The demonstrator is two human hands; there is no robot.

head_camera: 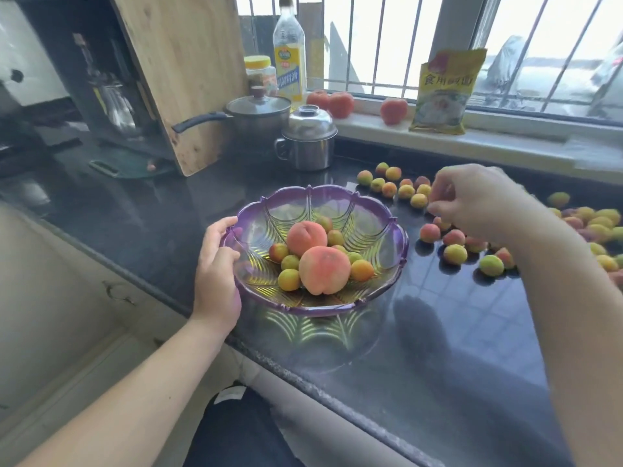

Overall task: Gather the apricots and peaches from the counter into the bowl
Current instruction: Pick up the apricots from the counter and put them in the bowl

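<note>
A purple glass bowl (337, 193) stands on the dark counter (455, 332) and holds two peaches (324, 270) with several small apricots (289, 279) around them. My left hand (217, 264) grips the bowl's left rim, thumb over the edge. Several more apricots (455, 253) lie loose on the counter to the right of the bowl, and another cluster (389, 189) lies behind them. My right hand (472, 200) hovers over these loose apricots with its fingers curled downward. It is blurred, so whether it holds a fruit is unclear.
A lidded steel mug (308, 143) and a lidded pot (258, 117) stand behind the bowl, beside a leaning wooden cutting board (182, 72). An oil bottle (289, 52), tomatoes (340, 104) and a yellow bag (441, 92) are at the window sill. The counter's front edge runs diagonally below the bowl.
</note>
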